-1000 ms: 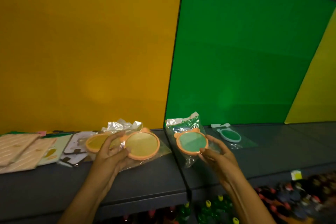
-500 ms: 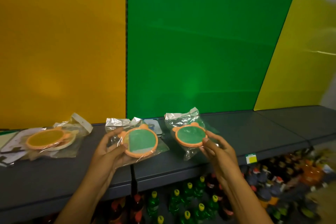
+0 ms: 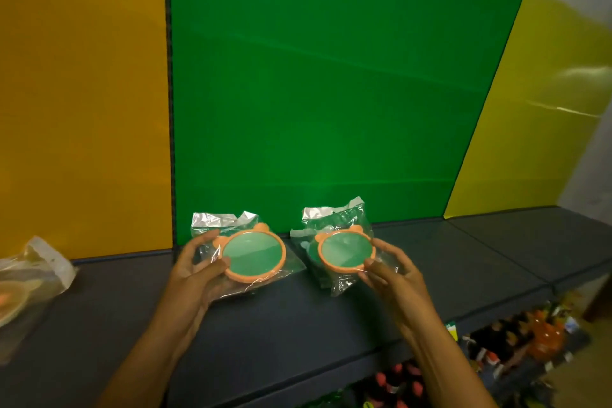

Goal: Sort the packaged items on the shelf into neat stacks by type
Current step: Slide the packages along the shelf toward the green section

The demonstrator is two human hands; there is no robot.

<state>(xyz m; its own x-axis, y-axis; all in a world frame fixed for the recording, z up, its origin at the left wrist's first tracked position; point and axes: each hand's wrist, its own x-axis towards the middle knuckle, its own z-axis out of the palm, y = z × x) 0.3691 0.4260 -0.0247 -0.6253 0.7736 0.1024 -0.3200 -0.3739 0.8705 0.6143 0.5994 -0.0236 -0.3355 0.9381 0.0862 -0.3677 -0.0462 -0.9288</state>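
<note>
Both arms reach over the shelf point(image 3: 298, 318). The left hand point(image 3: 193, 270) grips one bagged orange mirror point(image 3: 253, 253); the right hand point(image 3: 394, 270) apparently pinches another bagged mirror point(image 3: 346, 250), both held above the shelf.

The dark grey shelf point(image 3: 298, 325) carries, at its far left edge, a clear plastic packet holding an orange-rimmed round item point(image 3: 29, 278), well apart from the two orange-rimmed round mirrors in clear plastic bags, which sit side by side above the middle of the shelf. The left hand point(image 3: 195, 272) holds the left bagged mirror point(image 3: 253, 257) and the right hand point(image 3: 394, 272) holds the right bagged mirror point(image 3: 346, 250), a gap between them. Upright panels stand behind the shelf; bottles point(image 3: 516, 341) stand below its front edge, at the right.
</note>
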